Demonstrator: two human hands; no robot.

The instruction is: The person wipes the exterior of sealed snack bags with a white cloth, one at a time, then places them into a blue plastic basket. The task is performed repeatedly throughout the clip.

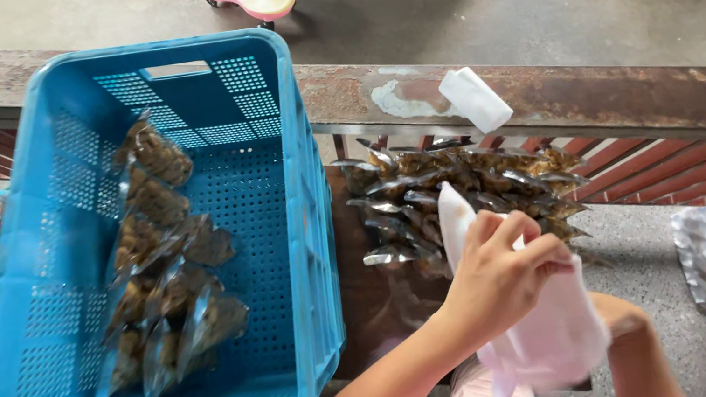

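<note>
A: Bag (552,332), pale pink plastic, hangs at five o'clock of the blue crate (39,305). The left hand (499,272) is pinched shut on its upper part; the right hand is hidden behind it, so I cannot tell its grip.

B: Handling?

A: Light, limp and slippery, I'd judge; best held at the mouth edge. Its long axis runs eleven to five, with one corner up at eleven, in front of the snack packets (427,187).

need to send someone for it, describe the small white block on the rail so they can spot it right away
Start at the big blue crate, then follow the rusty rail that runs behind it to the right. The white block lies tilted on top of that rail, just above the pile of snack packets. It is the only thing on the rail, plain and solid, unlike the soft white bag in the hands lower down.
</note>
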